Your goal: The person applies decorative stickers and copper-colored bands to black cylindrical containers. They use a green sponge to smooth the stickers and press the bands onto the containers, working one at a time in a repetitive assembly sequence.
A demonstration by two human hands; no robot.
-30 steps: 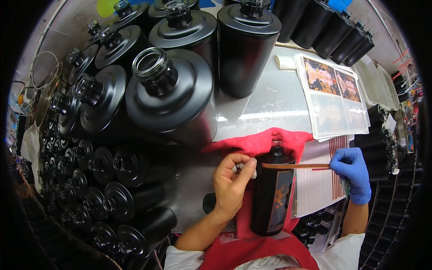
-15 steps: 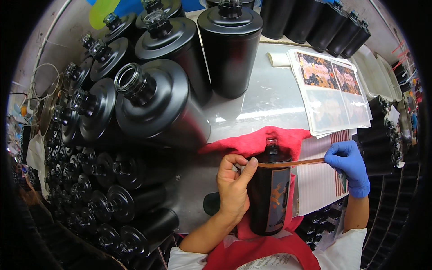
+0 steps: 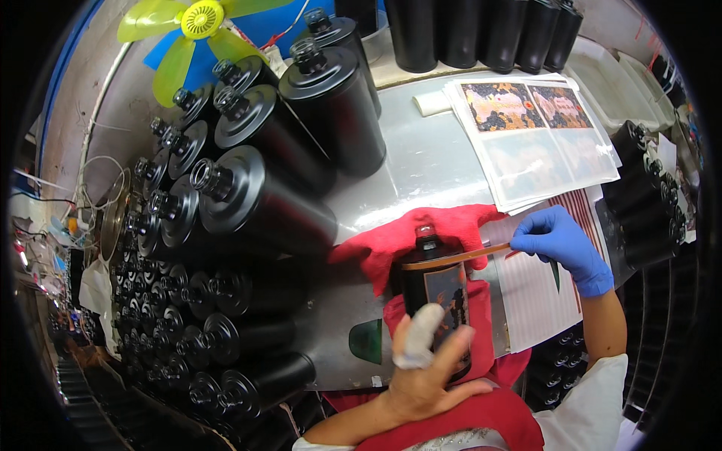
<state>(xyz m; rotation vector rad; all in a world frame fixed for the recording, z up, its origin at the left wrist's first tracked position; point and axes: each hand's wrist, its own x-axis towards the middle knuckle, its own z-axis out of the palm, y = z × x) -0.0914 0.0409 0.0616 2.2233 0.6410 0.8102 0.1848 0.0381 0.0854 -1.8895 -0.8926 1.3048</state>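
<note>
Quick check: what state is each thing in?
Cloth: rumpled
Bottle: on cloth, neck pointing away from the person
Strip: taut across bottle
Right hand: gloved, pinching strip
Left hand: ungloved, fingers spread over bottle
Sheets: stacked, flat
Fan-side bottles: standing, uncapped
Fan: apparently still

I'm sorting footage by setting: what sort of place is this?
Probably a small finishing workshop: many matte black cylindrical bottles crowd around a shiny grey worktable, white printed paper sheets lie on it, and a thin brown strip runs from the blue-gloved right hand across a patterned black bottle.
</note>
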